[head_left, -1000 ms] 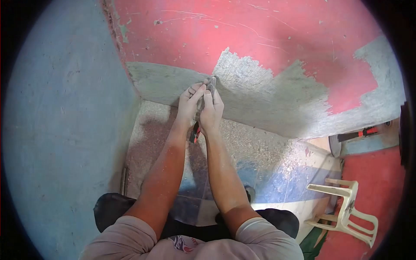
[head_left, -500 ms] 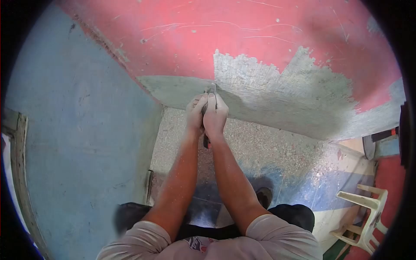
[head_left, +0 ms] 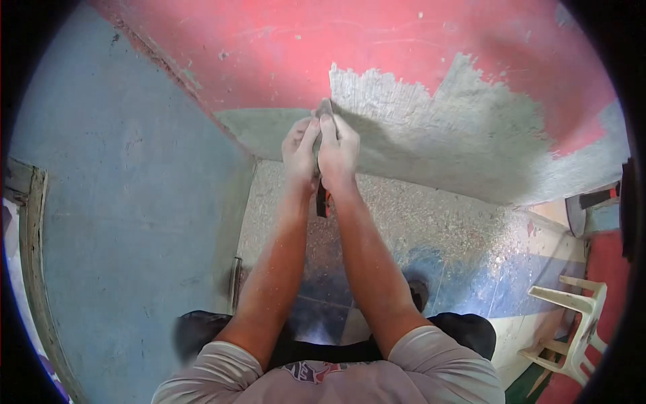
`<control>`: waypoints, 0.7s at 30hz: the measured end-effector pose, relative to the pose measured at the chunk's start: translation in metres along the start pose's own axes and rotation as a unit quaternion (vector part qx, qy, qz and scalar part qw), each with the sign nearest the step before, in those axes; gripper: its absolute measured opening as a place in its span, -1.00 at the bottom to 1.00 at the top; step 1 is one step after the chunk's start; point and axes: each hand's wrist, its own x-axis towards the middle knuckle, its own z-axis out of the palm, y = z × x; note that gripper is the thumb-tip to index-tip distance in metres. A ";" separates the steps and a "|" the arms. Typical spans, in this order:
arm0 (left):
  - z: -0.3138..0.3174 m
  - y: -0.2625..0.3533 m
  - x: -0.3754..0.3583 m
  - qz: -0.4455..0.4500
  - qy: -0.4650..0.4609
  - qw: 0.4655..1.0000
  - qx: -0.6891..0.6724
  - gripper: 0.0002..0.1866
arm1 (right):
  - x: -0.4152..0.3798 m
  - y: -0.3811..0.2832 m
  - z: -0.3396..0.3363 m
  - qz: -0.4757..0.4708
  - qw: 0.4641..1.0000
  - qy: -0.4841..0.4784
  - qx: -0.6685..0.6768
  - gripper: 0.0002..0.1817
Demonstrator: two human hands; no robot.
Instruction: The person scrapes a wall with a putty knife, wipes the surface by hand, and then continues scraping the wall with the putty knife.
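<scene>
Tool point(head_left: 324, 106): grasped between left hand point(head_left: 297, 146) and right hand point(head_left: 338, 149), thumbs side by side, tip projecting past them toward the red-and-grey wall point(head_left: 266, 128); contact at the tip cannot be confirmed. Red paint point(head_left: 276, 57): above the grip. Grey patch point(head_left: 397, 97): right of the grip, upper edge ragged. Blue wall point(head_left: 134, 195): left of the grip. Plastic chair point(head_left: 572, 310): well right of and below the grip.
</scene>
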 end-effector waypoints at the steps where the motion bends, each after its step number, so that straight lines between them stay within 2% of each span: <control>1: -0.005 -0.008 -0.002 0.003 -0.005 1.000 -0.021 -0.77 | -0.003 0.010 -0.005 -0.003 1.000 -0.010 -0.006 -0.68; 3: -0.021 -0.034 -0.005 0.008 0.026 0.999 0.034 -0.75 | -0.010 0.044 -0.013 -0.014 0.999 -0.002 -0.042 -0.70; 5: -0.021 -0.036 -0.011 -0.017 0.053 0.994 0.090 -0.71 | -0.015 0.056 -0.009 0.052 0.997 0.031 0.037 -0.70; 6: -0.015 -0.029 -0.007 0.010 0.043 0.995 0.086 -0.71 | -0.017 0.059 -0.008 0.090 0.992 0.046 0.076 -0.70; 7: -0.009 -0.020 -0.004 0.032 0.038 0.995 0.084 -0.70 | -0.011 0.049 -0.010 0.022 0.999 0.031 -0.029 -0.69; 9: 0.002 0.006 0.000 0.047 0.016 0.993 0.103 -0.73 | -0.005 0.029 -0.001 0.029 0.998 0.031 0.038 -0.68; 11: 0.002 0.008 0.001 0.035 0.006 0.997 0.067 -0.75 | -0.006 0.014 0.012 0.056 0.992 0.055 0.102 -0.67; 14: -0.011 -0.007 -0.001 0.028 0.015 0.996 0.078 -0.78 | -0.013 0.040 0.000 0.014 0.997 0.054 -0.051 -0.64; 17: -0.023 -0.031 -0.005 0.003 0.019 0.995 0.094 -0.78 | -0.013 0.068 -0.005 -0.003 0.998 0.065 -0.012 -0.65; 18: -0.014 -0.021 0.000 0.038 0.013 0.996 0.077 -0.77 | -0.008 0.069 -0.005 -0.015 0.998 0.066 -0.003 -0.66; 20: 0.015 0.021 0.006 0.094 0.010 0.994 0.048 -0.77 | 0.002 -0.004 0.008 -0.008 0.999 0.039 -0.018 -0.66; 21: 0.025 0.045 0.007 0.073 0.004 0.996 0.050 -0.73 | 0.009 -0.027 0.014 -0.011 1.000 0.029 -0.003 -0.66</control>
